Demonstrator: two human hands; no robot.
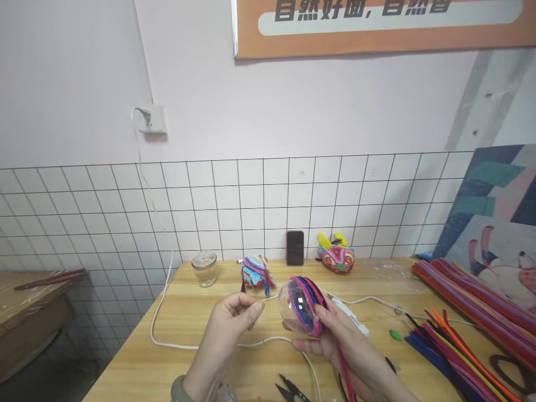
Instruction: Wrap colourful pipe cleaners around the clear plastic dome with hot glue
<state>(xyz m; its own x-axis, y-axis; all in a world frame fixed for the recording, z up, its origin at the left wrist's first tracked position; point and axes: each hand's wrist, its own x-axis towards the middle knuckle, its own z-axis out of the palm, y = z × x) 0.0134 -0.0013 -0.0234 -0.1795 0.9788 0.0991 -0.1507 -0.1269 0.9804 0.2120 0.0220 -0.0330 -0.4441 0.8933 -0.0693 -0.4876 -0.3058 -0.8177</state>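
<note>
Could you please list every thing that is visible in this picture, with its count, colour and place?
plastic dome: one, clear, wrapped with pink and blue stems, in right hand
pipe cleaners: many, mixed colours, table right
finished figures: two, multicoloured, table back
phone: one, black, leaning on wall
glass jar: one, clear, table back left
cable: one, white, from wall socket across table
snips: one, black, near edge
table: one, light wood
left hand: pinching a thin white stem
right hand: holding dome
</note>
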